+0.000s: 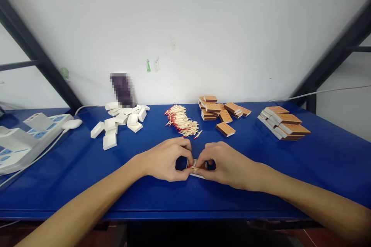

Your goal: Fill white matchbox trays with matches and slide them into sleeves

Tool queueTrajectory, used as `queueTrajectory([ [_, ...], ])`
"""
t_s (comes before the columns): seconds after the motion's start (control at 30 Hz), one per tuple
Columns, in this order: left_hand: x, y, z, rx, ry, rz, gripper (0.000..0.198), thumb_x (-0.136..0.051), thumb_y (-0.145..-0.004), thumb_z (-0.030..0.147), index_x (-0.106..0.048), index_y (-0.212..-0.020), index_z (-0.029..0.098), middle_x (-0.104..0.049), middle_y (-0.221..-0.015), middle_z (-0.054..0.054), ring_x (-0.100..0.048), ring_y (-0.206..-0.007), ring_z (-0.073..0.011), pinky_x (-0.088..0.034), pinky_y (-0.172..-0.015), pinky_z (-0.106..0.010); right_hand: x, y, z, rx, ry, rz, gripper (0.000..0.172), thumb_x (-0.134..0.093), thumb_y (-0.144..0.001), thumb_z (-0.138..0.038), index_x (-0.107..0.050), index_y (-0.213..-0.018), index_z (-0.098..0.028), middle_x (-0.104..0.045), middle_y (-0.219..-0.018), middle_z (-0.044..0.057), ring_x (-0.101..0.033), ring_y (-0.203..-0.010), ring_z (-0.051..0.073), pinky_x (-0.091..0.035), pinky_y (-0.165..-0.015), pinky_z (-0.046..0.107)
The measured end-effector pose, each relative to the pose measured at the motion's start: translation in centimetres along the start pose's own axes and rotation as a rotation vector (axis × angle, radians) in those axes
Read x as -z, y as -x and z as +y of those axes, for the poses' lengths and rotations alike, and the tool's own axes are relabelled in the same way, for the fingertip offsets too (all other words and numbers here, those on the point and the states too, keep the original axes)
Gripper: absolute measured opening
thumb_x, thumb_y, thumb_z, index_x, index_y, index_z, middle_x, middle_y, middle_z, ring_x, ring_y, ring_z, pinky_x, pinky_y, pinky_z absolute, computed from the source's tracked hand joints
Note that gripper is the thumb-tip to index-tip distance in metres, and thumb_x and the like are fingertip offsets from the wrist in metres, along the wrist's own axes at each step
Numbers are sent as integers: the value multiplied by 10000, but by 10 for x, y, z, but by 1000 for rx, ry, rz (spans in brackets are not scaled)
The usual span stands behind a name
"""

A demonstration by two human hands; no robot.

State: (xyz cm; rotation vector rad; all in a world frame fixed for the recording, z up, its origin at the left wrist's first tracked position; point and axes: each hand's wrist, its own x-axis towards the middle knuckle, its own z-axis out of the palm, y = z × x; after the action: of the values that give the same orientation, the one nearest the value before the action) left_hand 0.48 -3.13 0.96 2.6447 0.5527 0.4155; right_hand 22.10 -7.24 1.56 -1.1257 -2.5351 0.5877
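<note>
Blue tabletop (174, 200) on my remote feed, pale wall (208, 27) behind. Left to right, I log: white power strip (48, 129) with cable; jumbled white matchbox trays (110, 125); left hand (166, 160), thumb and fingertips pinched about the red-headed end of a small bunch of matches (194, 168); farther back, heaped loose matches (179, 119). That bunch sits at an open tray (198, 176) between both hands. Right hand (228, 164): thumb and fingertips pinched at the pale ends. Behind it, I note orange-brown matchbox covers (213, 108), piled; far right, stacked matchboxes (285, 119).
</note>
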Motion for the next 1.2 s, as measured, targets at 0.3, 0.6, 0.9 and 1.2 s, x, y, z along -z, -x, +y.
queueTrajectory([
  [0.3, 3, 1, -1, 3, 15, -54, 220, -764, -744, 376, -682, -833, 192, -627, -900, -11, -590, -854, -154, -453, -814, -270, 5, 4, -4, 169, 114, -70, 224, -563, -944, -258, -744, -819, -212, -692, -692, 11, -528, -732, 169, -373, -693, 298],
  [0.6, 3, 1, 0, -4, -43, -49, 190, -754, -765, 356, -679, -830, 195, -625, -930, -20, -585, -869, -164, -446, -848, -280, 5, -12, 40, 100, 331, 308, 229, -496, -934, -179, -720, -977, -158, -683, -855, 71, -602, -780, 181, -410, -706, 299],
  [0.9, 5, 2, 2, 10, 7, 1, 304, -746, -763, 399, -692, -978, 190, -614, -1004, -48, -592, -889, -177, -464, -847, -301, 6, -24, 63, -37, 461, 155, 229, -486, -956, -202, -710, -999, -173, -648, -959, 78, -611, -789, 170, -419, -681, 281],
  [1.2, 10, -1, -28, 189, -214, 302, 175, -526, -917, 266, -672, -957, 178, -623, -814, -21, -573, -786, -161, -449, -732, -293, 5, -27, 66, -36, 545, 159, 261, -465, -970, -191, -682, -1115, -178, -643, -942, 74, -591, -736, 160, -391, -651, 277],
])
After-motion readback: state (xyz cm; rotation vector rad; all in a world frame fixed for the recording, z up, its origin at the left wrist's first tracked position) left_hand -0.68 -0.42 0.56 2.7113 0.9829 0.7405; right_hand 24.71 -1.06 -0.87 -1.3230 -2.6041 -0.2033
